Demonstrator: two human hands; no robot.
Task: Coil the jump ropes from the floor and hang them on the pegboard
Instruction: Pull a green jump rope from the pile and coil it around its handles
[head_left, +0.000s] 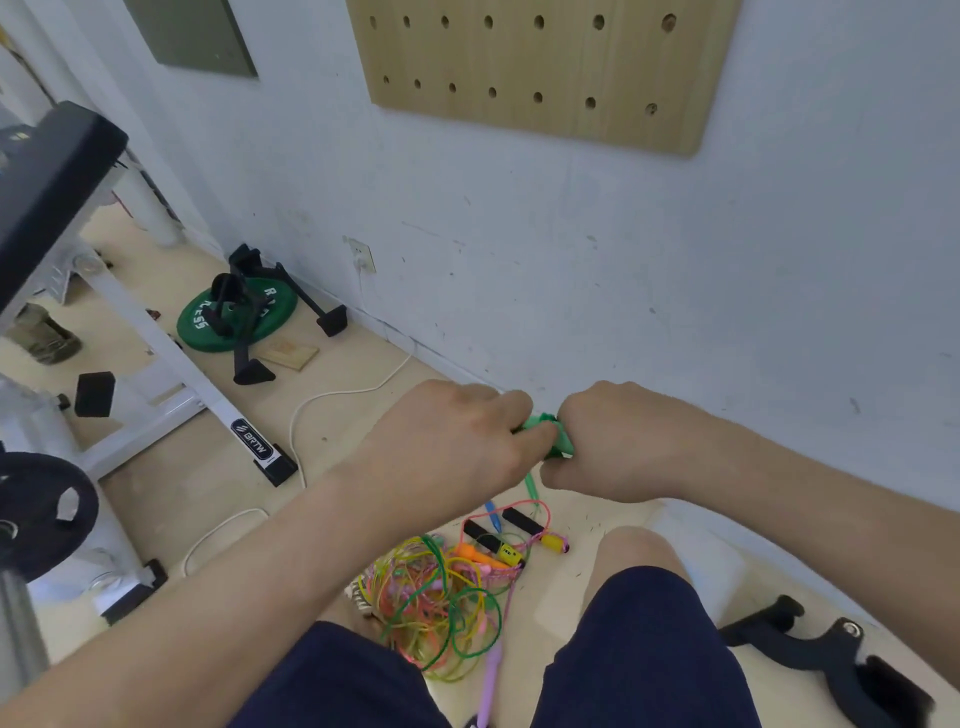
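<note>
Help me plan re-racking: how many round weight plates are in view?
2. A green round weight plate lies on the floor near the wall; a black round weight plate at the left edge. Others may be hidden.

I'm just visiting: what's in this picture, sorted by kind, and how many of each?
green jump rope: 1
hands: 2, left hand and right hand, both gripping that rope
tangled pile of ropes on the floor: 1
pegboard: 1
weight plates: 2, green weight plate and black weight plate
total: 7
</note>
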